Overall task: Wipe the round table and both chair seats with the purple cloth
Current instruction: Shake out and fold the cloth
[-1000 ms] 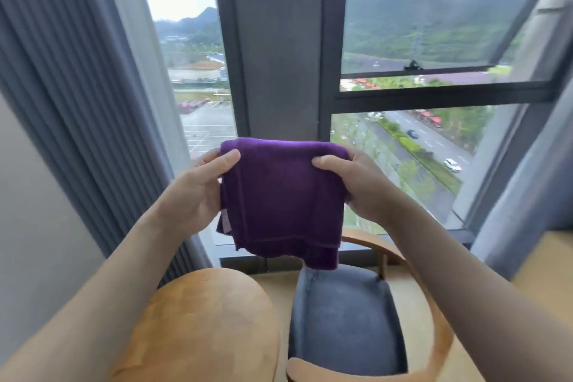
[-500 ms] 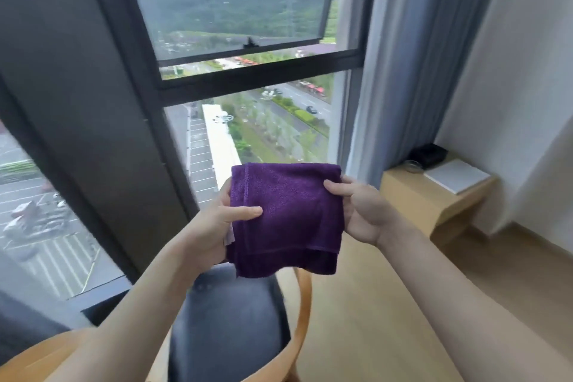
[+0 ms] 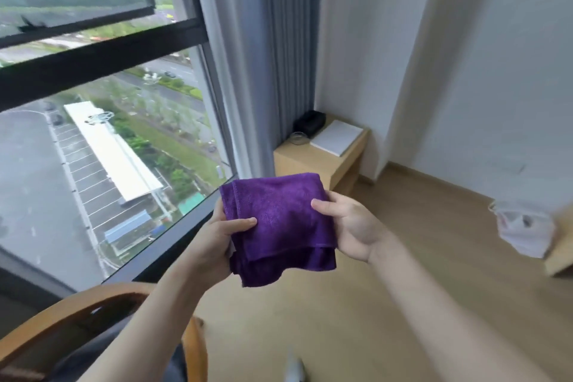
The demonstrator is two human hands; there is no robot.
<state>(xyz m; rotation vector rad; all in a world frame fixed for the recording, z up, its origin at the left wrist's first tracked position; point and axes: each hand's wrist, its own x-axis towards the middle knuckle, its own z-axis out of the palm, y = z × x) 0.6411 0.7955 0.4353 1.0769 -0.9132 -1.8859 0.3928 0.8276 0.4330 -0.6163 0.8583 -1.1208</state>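
Below and left of the hands, a wooden chair (image 3: 102,316) curves along the window (image 3: 102,139). The left hand (image 3: 217,242) pinches the folded purple cloth's (image 3: 279,223) left edge, thumb on top; the right hand (image 3: 350,226) grips its right edge. The cloth hangs in the air between them. Beyond the hands stands a low wooden cabinet (image 3: 319,161), and a white bag (image 3: 524,229) lies further right

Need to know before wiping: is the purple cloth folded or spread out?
Folded: the purple cloth shows stacked layered edges at the bottom, gripped between left hand and right hand.
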